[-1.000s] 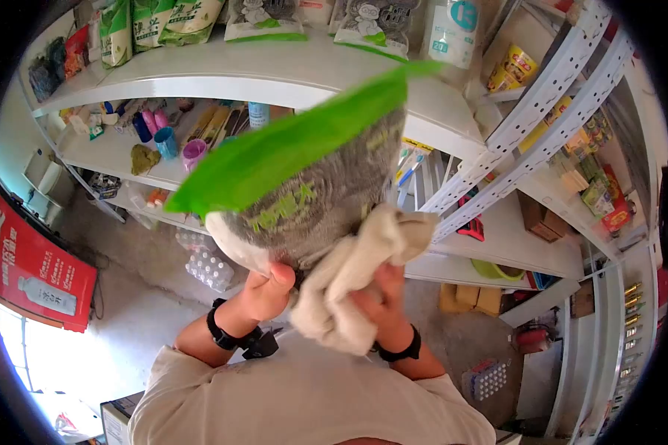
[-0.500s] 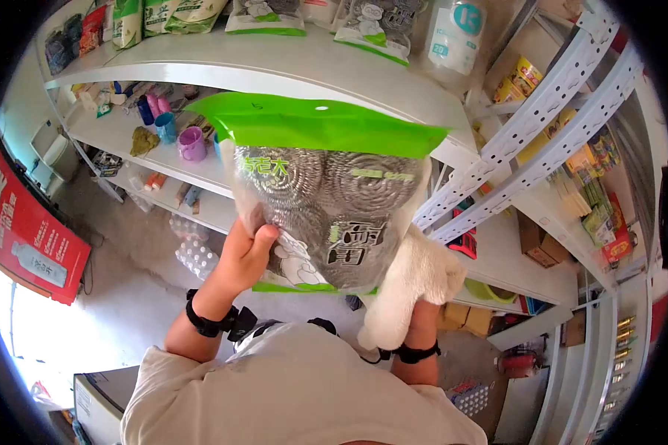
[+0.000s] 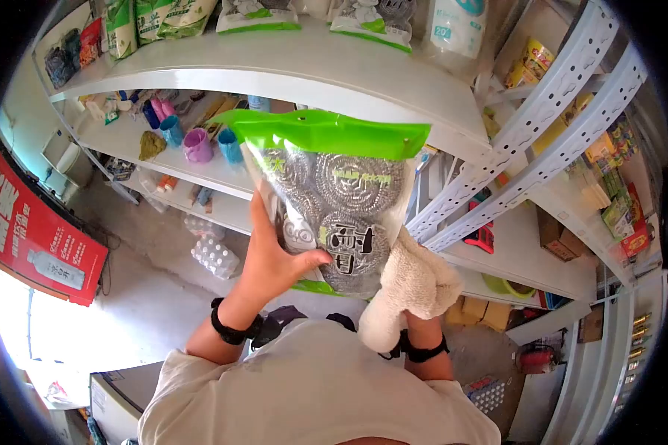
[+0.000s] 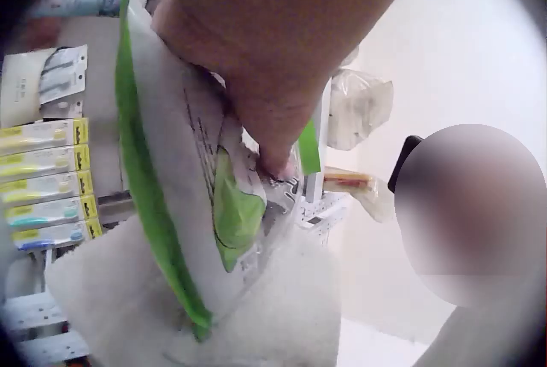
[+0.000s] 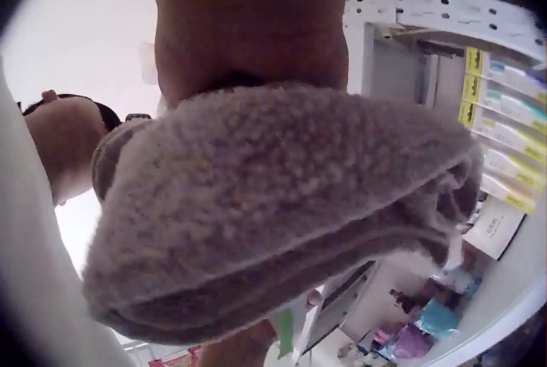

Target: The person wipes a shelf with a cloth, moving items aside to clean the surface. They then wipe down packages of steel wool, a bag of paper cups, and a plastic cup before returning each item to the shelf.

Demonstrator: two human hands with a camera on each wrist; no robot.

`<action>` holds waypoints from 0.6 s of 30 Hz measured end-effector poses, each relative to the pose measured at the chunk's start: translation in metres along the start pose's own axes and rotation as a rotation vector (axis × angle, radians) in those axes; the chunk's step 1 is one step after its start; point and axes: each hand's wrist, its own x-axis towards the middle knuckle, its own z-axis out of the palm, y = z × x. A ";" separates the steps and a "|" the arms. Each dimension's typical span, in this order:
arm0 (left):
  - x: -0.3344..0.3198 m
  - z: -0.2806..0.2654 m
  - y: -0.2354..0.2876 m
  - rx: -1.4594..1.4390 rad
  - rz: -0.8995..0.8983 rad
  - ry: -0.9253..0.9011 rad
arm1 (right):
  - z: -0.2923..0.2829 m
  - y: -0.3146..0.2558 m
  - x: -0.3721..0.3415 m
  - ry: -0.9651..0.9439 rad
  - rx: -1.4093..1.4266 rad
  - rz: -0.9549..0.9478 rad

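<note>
A clear bag of steel wool scrubbers (image 3: 364, 182) with green top and bottom bands is held upright before the chest. My left hand (image 3: 274, 259) grips its lower left, thumb across the front and the other fingers behind. My right hand (image 3: 421, 324) holds a cream terry cloth (image 3: 416, 285) at the bag's lower right edge; the cloth hides most of the fingers. In the left wrist view the bag (image 4: 175, 119) appears side-on, with the cloth (image 4: 291, 299) beneath it. The folded cloth (image 5: 282, 196) fills the right wrist view.
A white shelf (image 3: 274, 59) ahead bears similar scrubber bags (image 3: 256, 16) and a clear plastic pack (image 3: 453, 37). Below stand a purple cup (image 3: 197, 145) and blue cups. Perforated posts (image 3: 542, 111) rise at right. Bottle packs (image 3: 214, 256) lie on the floor near a red panel (image 3: 41, 230).
The bag has turned from tilted to upright, front facing me. The cloth has moved from the bag's underside to its lower right. My left thumb now reaches farther across the front.
</note>
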 end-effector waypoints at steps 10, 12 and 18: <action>0.022 -0.020 -0.043 -0.362 -0.391 -0.492 | 0.037 -0.020 0.039 0.085 0.211 0.164; 0.020 -0.024 -0.037 -0.477 -0.437 -0.618 | 0.050 -0.017 0.051 0.132 0.267 0.234; 0.022 -0.052 -0.042 -0.648 -0.423 -0.497 | 0.108 -0.002 0.044 0.048 0.504 0.450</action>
